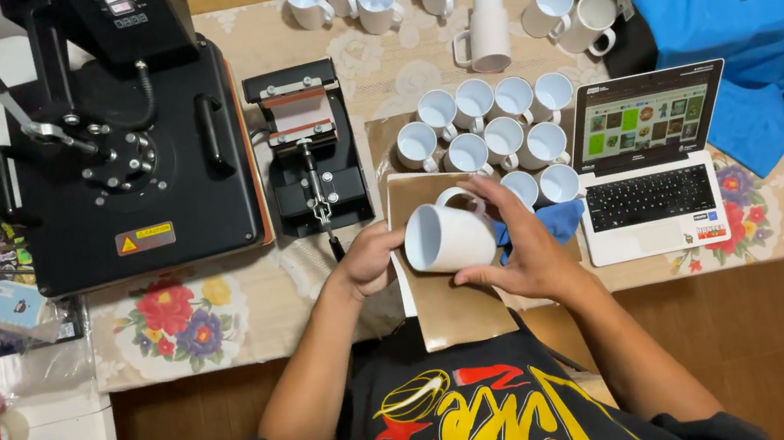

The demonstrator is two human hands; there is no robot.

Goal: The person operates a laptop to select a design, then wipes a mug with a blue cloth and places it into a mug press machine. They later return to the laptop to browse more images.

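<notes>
Head view: white mug [445,237] held between left hand [369,261] and right hand [523,251].

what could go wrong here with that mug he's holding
1. Both hands, left hand and right hand, hold the white mug on its side over the table edge; a slip could drop it to the floor.
2. A cluster of mugs stands packed close just beyond the hands; a careless reach might knock them together.
3. The open laptop sits right beside the mugs, so a tipped mug could hit it.
</notes>
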